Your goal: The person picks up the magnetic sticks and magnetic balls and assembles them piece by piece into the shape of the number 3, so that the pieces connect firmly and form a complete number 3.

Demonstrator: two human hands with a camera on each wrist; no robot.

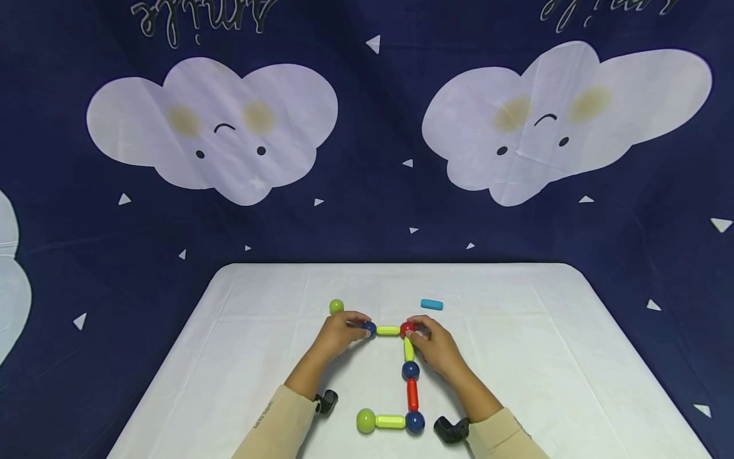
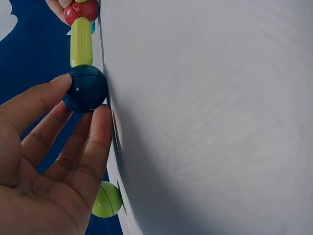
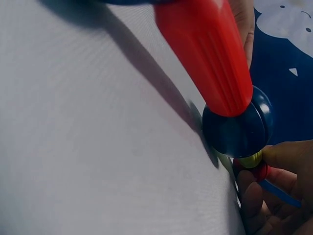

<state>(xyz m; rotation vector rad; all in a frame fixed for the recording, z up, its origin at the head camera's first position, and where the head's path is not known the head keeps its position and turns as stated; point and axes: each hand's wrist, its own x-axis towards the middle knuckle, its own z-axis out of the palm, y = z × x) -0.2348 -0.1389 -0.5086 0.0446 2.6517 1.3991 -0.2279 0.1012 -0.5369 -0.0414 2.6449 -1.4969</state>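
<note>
My left hand (image 1: 335, 335) pinches a dark blue ball (image 2: 87, 89) between thumb and fingertips. A yellow-green rod (image 1: 388, 330) joins that ball to a red ball (image 1: 406, 328), which my right hand (image 1: 440, 347) holds with thumb and fingers. From the red ball another yellow-green rod (image 1: 409, 349) runs toward me to a second blue ball (image 1: 410, 370). A red rod (image 3: 208, 56) links this one to a third blue ball (image 1: 415, 422). There the chain turns left along a yellow-green rod (image 1: 391, 421) and ends in a large green ball (image 1: 366, 421).
A loose green ball (image 1: 336, 306) lies just behind my left hand. Beyond the right hand is a loose light blue rod (image 1: 432, 305). The white-covered table (image 1: 229, 357) meets a dark blue cloth (image 1: 367, 236) with cloud prints at its far edge.
</note>
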